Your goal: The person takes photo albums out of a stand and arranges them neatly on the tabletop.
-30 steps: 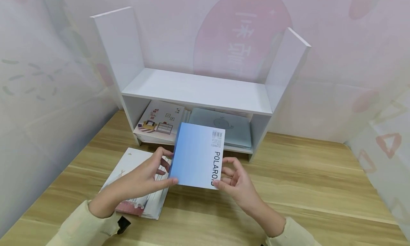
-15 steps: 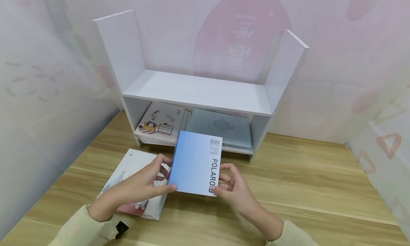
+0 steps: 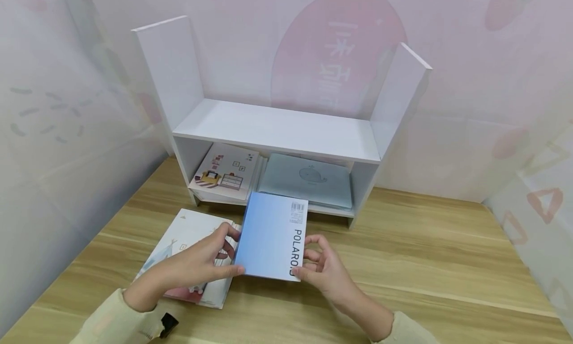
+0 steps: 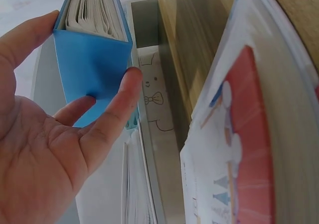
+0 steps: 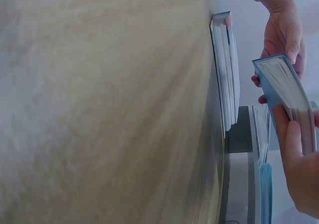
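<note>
Both hands hold a thick photo album (image 3: 268, 237), its cover fading from blue to white with "POLAROID" printed along the right side. It is raised over the table in front of the shelf. My left hand (image 3: 203, 262) grips the left edge, thumb at the near corner; the left wrist view shows the plain blue spine (image 4: 92, 64) between thumb and fingers. My right hand (image 3: 329, 274) pinches the near right corner, thumb on the cover. In the right wrist view the page edges (image 5: 286, 84) face the camera. Beneath the left forearm lie illustrated albums (image 3: 179, 229), partly hidden.
A white two-level shelf (image 3: 277, 128) stands at the back of the wooden table (image 3: 447, 264). Its lower level holds white illustrated albums (image 3: 226, 170) on the left and pale blue whale-print ones (image 3: 309, 177) on the right. A patterned curtain (image 3: 447, 135) hangs behind.
Both hands have brought the blue album lower in the head view, toward the body and slightly left, away from the shelf. The grip looks the same.
</note>
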Action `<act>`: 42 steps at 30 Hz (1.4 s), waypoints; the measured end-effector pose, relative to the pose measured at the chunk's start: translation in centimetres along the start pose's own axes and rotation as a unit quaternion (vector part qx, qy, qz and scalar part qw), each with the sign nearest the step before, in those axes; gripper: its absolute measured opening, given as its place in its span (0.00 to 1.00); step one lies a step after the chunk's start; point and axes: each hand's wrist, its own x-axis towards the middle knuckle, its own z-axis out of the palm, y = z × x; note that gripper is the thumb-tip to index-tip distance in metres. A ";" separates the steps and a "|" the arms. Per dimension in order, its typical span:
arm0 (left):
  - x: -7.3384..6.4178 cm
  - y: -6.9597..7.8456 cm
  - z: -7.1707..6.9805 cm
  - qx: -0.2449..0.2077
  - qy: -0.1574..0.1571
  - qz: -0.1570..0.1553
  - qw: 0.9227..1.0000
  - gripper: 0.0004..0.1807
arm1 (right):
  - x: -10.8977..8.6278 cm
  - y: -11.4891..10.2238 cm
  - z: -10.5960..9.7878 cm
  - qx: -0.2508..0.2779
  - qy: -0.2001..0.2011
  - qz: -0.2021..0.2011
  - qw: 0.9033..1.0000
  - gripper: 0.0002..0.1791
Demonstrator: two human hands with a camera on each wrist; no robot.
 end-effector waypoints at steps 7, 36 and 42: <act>-0.2 -0.5 0.1 0.007 -0.015 -0.009 1.000 0.34 | -0.1 0.4 0.6 0.005 0.002 0.018 1.000 0.29; -0.4 -1.5 0.4 0.034 -0.064 -0.018 0.997 0.33 | -0.5 1.5 1.2 0.073 0.010 0.086 0.994 0.26; -0.3 -1.8 0.4 0.046 -0.066 -0.010 0.997 0.32 | -0.5 1.6 1.3 0.076 0.009 0.089 0.993 0.26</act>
